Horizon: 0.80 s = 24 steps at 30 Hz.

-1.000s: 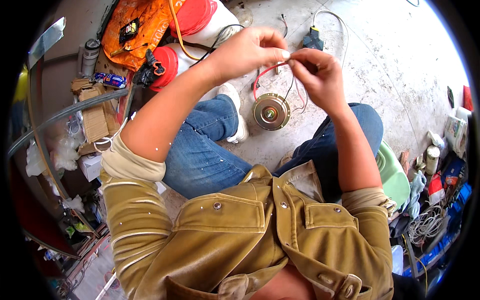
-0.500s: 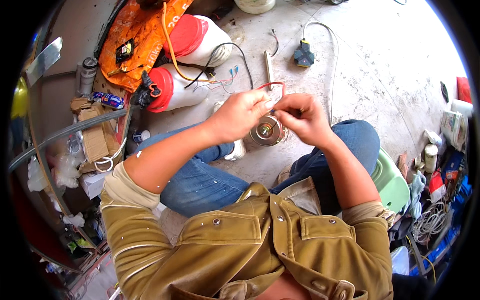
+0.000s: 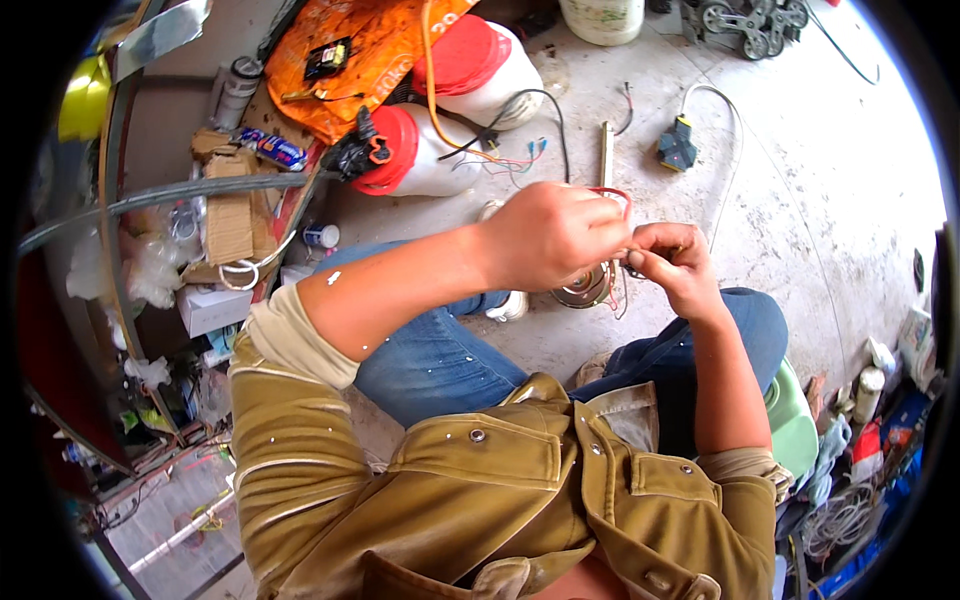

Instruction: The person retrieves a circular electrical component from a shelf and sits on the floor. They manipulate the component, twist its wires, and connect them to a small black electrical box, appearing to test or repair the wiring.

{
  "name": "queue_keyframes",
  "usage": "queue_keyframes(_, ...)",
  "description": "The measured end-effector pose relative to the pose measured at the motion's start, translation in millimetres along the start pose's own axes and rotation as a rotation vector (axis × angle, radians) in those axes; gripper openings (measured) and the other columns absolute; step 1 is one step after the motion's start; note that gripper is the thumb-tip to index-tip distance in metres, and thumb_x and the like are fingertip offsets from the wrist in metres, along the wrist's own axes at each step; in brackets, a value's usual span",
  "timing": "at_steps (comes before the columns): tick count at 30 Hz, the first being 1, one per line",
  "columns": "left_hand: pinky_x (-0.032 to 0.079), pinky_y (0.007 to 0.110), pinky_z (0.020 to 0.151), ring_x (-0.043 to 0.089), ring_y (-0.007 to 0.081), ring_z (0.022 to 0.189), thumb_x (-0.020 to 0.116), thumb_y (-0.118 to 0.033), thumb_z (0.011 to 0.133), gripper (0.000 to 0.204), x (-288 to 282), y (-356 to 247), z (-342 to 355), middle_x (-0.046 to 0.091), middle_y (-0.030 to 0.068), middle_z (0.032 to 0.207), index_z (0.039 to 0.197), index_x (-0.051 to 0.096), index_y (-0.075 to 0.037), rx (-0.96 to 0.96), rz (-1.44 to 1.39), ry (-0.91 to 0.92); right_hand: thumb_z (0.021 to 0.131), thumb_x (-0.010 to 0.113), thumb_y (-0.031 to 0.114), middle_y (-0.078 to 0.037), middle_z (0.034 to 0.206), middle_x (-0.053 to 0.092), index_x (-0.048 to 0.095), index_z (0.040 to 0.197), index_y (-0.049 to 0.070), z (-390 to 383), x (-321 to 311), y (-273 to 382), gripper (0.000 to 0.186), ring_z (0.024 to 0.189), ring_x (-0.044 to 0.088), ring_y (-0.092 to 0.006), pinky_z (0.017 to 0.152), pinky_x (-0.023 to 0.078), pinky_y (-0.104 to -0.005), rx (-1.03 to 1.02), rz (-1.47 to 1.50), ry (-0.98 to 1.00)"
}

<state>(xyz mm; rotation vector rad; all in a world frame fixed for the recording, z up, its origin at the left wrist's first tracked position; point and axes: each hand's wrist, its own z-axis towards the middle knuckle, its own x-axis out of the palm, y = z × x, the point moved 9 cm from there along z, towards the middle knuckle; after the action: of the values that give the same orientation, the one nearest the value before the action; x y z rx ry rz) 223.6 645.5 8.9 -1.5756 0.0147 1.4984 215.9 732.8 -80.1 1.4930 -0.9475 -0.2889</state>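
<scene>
A red-capped white jug lies on the concrete floor at upper left. The left hand has its fingers clenched on a thin red wire, which loops up and right from the fist. Below the hands sits a round metal motor part, flat face upward. The right hand pinches the wire's other end.
</scene>
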Motion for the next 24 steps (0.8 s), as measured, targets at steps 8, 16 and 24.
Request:
queue_keyframes(8,0.042,0.021,0.052,0.049,0.0080,0.055,0.047,-0.027,0.094,0.029,84,72,-63,0.055,0.0025,0.070,0.085,0.058,-0.002,-0.970,-1.243,0.304,0.082,0.059,0.004,0.004,0.065,0.054,0.062,0.079,-0.003,1,-7,-4,0.007,0.059,0.044,-0.0018,0.050,0.034,-0.0192,-0.043,-0.267,-0.159)
queue_keyframes(16,0.046,0.043,0.082,0.059,0.0360,0.091,0.053,-0.028,0.085,0.031,85,243,-226,0.062,0.0197,0.098,0.104,0.059,-0.004,-1.057,0.221,0.648,0.084,0.058,0.009,0.007,0.061,0.049,0.062,0.079,-0.001,13,-32,-13,0.012,0.055,0.038,-0.0003,0.049,0.028,-0.0189,-0.014,-0.108,-0.240)
queue_keyframes(24,0.043,0.042,0.090,0.054,0.0338,0.107,0.057,-0.025,0.084,0.035,58,287,-227,0.056,0.0181,0.115,0.114,0.056,-0.008,-1.372,0.319,-0.150,0.085,0.058,0.008,0.006,0.065,0.053,0.061,0.079,-0.001,23,-15,-11,0.012,0.059,0.042,-0.0007,0.051,0.032,-0.0193,0.011,-0.095,-0.171)
